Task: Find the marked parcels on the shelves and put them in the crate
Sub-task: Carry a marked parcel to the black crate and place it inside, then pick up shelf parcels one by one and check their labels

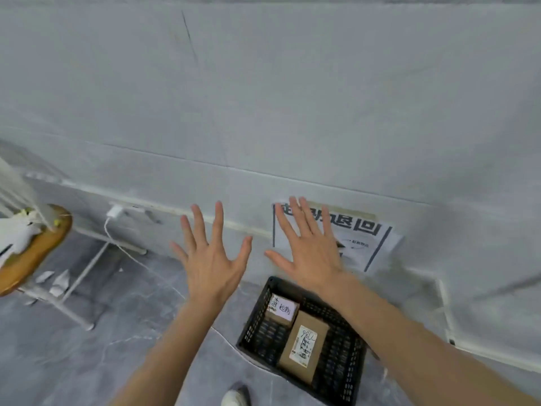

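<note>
Head view: my left hand (211, 260) and right hand (308, 249) were both empty, fingers spread wide, held above the floor. Two labelled cardboard parcels (304, 344) lay in the black crate (254, 320) below my right forearm, by the wall.

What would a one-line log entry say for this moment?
left hand: open, empty | right hand: open, empty | crate: two parcels inside | floor by wall
</note>
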